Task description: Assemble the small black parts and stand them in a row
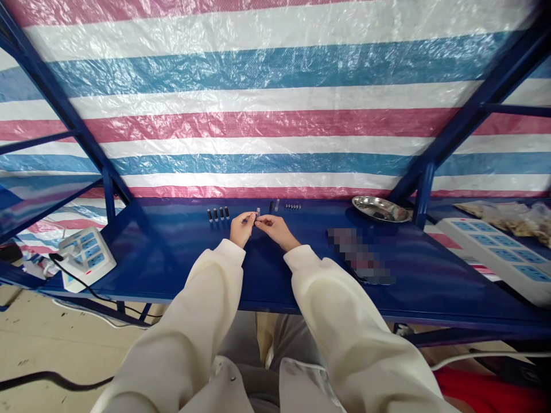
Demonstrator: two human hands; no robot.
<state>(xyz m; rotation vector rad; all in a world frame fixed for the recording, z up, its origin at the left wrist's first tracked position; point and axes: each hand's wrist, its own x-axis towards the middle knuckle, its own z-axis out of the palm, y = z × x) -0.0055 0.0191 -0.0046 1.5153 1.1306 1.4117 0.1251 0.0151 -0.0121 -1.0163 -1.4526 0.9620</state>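
Over the middle of the blue table, my left hand (pixel 243 228) and my right hand (pixel 276 230) meet with their fingertips closed on one small tube (pixel 258 213). Its upper part looks clear; a dark part lower down is mostly covered by my fingers. Left of my hands stands a row of several small black tubes (pixel 218 214) with pale tops. Just beyond my right hand are a thin black piece (pixel 271 207) and a clear tube piece (pixel 276 204). Several tiny shiny metal parts (pixel 293 207) form a line farther right.
An oval steel dish (pixel 381 209) lies at the back right. A dark flat object (pixel 359 257), blurred out, is to the right of my arm. White power strips sit at the left (pixel 88 258) and right (pixel 499 252). Blue frame posts (pixel 424 192) flank a striped sheet (pixel 267 126).
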